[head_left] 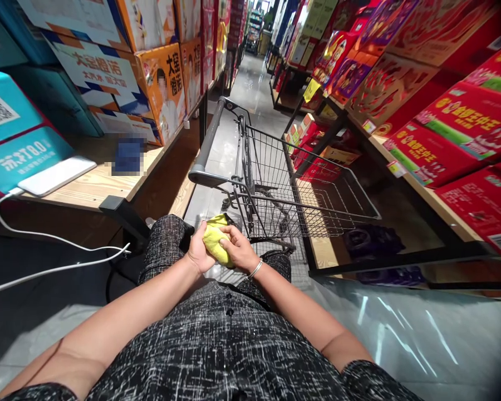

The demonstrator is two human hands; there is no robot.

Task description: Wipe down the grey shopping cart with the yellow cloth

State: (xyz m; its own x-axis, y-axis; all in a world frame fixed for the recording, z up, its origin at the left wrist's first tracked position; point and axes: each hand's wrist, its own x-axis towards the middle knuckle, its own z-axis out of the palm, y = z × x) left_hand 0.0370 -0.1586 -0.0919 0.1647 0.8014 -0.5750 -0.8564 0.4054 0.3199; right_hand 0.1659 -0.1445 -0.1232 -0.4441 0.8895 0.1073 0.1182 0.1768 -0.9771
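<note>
A bunched yellow cloth [217, 245] is held between my two hands, above my lap. My left hand [198, 249] cups it from the left side, fingers closed against it. From the right, my right hand [240, 250] grips it, with the thumb pressed on its front and a bracelet at the wrist. A dark patch shows at the cloth's upper edge. Just beyond my hands stands a grey wire shopping cart [271, 167], its handle [211, 139] toward the left; neither hand touches it.
On the wooden shelf [87, 186] at left lie a white phone [56, 175] with a white cable [67, 239] and a blurred blue item [128, 155]. Orange drink cartons [162, 89] are stacked behind. Red boxes [463, 128] fill the right shelves. A tiled aisle [248, 78] runs ahead.
</note>
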